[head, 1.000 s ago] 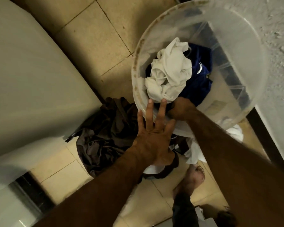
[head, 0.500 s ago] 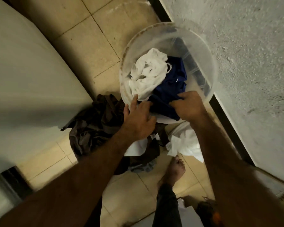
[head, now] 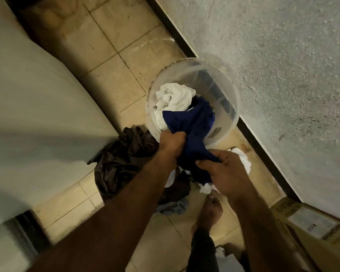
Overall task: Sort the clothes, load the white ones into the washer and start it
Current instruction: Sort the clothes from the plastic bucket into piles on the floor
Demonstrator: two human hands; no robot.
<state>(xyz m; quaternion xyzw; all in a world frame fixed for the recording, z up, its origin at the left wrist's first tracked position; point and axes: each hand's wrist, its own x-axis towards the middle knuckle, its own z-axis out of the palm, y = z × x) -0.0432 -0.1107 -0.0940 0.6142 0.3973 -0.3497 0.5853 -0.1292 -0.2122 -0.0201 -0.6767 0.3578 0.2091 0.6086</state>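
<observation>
While a crumpled white cloth (head: 175,97) lies in the translucent round plastic bucket (head: 231,89), both the left hand (head: 172,143) and right hand (head: 227,173) have fingers clamped on a navy-blue garment (head: 192,126).

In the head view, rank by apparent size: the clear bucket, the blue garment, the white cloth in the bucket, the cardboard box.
1. clear bucket
2. blue garment, held in left hand and right hand
3. white cloth
Cardboard box: cropped by the frame, nearer; unranked.
</observation>
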